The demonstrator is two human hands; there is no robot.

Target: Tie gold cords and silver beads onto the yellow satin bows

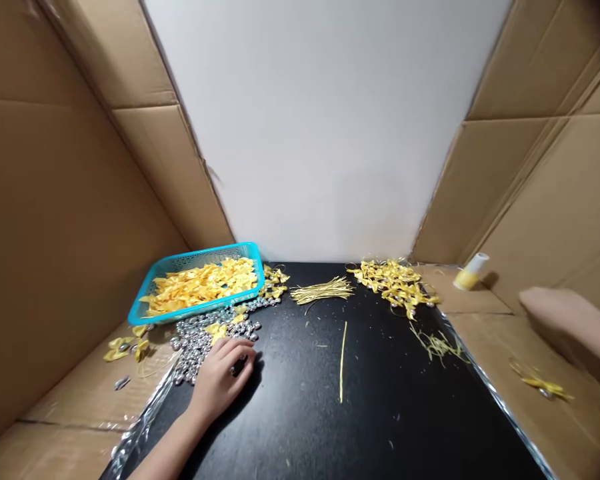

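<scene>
My left hand rests palm down on the black mat, fingertips curled at the edge of a heap of small silver bells. Something dark shows under the fingertips; I cannot make it out. Yellow ribbon bows fill a turquoise basket behind the bells. A single gold wire lies in the middle of the mat. My right arm comes in at the right edge over the cardboard; its hand is out of view.
A bundle of gold wires and a pile of finished bows with bells lie at the mat's back. A small yellow bottle lies on its side at right. Cardboard walls enclose both sides. A loose bow lies on cardboard.
</scene>
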